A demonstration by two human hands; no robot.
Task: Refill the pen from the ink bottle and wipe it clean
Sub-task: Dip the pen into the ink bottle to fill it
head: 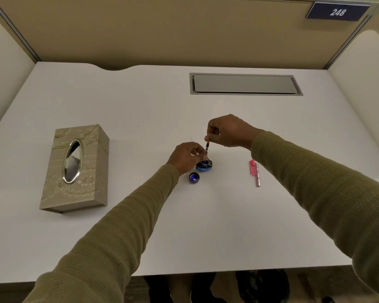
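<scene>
The ink bottle (pixel 204 165) is stood on the white counter (pixel 140 110) with its mouth uncovered. It is gripped from its left side by the left hand (pixel 186 157), whose fingers (pixel 197 149) are curled round the glass. The pen (pixel 207 148), a slim piece with a red upper end, is held upright directly above the bottle. Whether its lower tip is dipped into the mouth or only held at it cannot be told. Its top end is pinched between the thumb and curled fingers (pixel 211 131) of the right hand (pixel 228 132), which is raised above and to the right of the bottle. The bottle cap (pixel 194 178) is laid open side up just in front of the bottle. Pink pen parts (pixel 255 171) are laid well apart to the bottle's right, and a tissue box (pixel 74 167) is set far to its left.
</scene>
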